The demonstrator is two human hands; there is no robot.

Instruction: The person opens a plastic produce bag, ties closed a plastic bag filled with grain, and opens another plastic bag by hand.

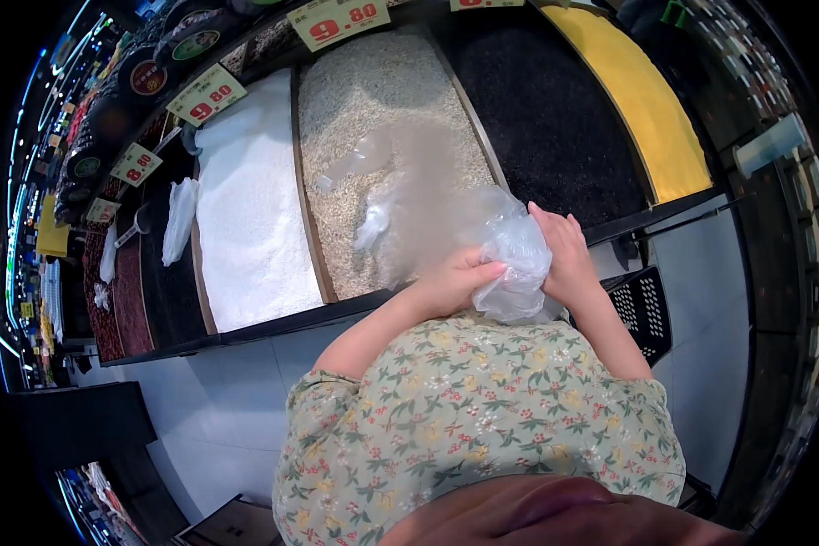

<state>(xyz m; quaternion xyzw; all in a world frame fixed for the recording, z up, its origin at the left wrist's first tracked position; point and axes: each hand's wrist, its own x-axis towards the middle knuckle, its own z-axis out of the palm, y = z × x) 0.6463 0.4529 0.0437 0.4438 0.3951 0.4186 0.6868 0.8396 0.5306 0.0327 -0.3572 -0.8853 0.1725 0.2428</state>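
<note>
A crumpled clear plastic bag (519,255) is between my two hands, just in front of my body at the near edge of the grain bin. My left hand (460,280) pinches its left side, with the thumb lying across the plastic. Around its right side is my right hand (566,255), its fingers partly hidden behind the bag. What the bag contains, if anything, I cannot make out. Beyond the hands, a clear plastic scoop (359,162) and a bunched plastic piece (373,223) lie on the pale grain (355,91). A blurred patch covers part of that grain.
Left of the pale grain is a bin of white grain (255,218); on the right are a black-grain bin (541,109) and a yellow-grain bin (642,100). Price signs (337,23) stand along the back. A black perforated crate (642,314) sits below the bins at right.
</note>
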